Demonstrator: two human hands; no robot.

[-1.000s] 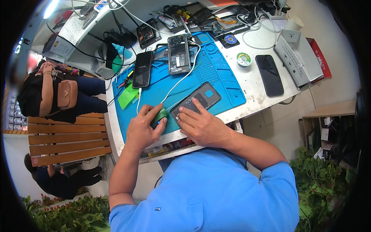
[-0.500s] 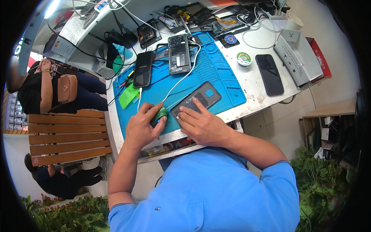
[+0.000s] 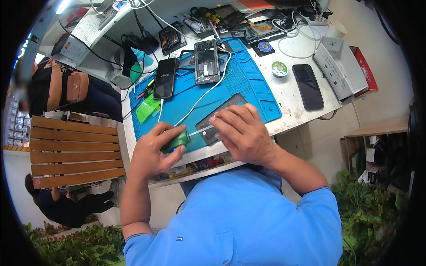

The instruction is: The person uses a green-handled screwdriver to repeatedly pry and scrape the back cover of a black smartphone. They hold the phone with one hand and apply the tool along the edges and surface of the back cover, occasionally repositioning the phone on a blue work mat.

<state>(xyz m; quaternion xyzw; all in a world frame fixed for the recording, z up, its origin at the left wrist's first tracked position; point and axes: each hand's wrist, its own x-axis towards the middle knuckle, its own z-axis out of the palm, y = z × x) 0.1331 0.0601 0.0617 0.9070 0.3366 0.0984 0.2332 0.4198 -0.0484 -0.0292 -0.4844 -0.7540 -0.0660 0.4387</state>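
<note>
My left hand (image 3: 153, 150), closed round a green rounded thing (image 3: 179, 141), is over the near edge of the blue work mat (image 3: 262, 97). From the green thing a thin pale strip or rod (image 3: 199, 130) stretches to the fingertips of my right hand (image 3: 246, 135), which are pinched at its far end. Below my right hand a dark grey phone back cover (image 3: 208, 120) lies on the mat, partly hidden by my fingers. Beyond are a phone with a lit logo on its screen (image 3: 165, 79), plugged into a white cable, and an opened phone (image 3: 207, 62).
A green-labelled solder spool (image 3: 279, 69), a black phone (image 3: 307, 87) and a white box (image 3: 339, 68) are on the right of the white table. Green film pieces (image 3: 147, 108) lie at the mat's left. Tools and phone parts crowd the back. Two people are at the left, near a slatted bench (image 3: 75, 153).
My right hand has lifted off the back cover, its fingers now curled at the strip's end. My left hand has shifted slightly left and down, turning the green thing.
</note>
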